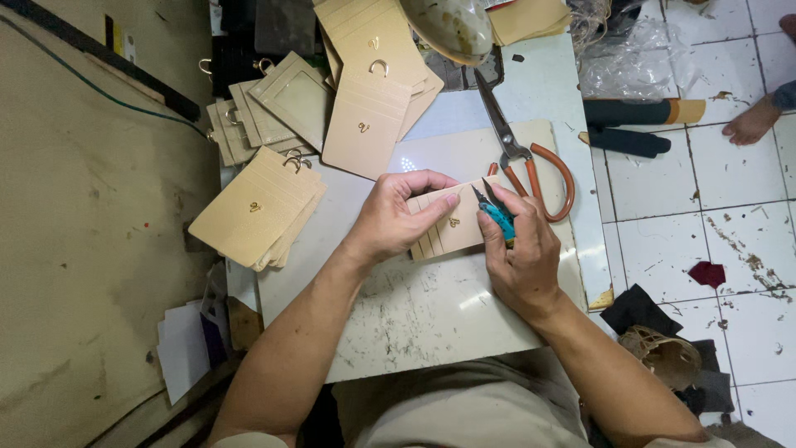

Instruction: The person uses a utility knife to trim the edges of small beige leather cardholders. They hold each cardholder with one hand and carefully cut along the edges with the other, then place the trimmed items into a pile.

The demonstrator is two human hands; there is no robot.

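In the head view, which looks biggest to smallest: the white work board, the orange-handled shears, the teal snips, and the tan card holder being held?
1. White work board, by far the largest.
2. Orange-handled shears.
3. Tan card holder, partly hidden by the left hand, so its rank against the shears is unsure.
4. Teal snips, mostly hidden in the right hand.

A card holder lay on the work board between the left hand and right hand, shears just behind, stacked holders to the left.
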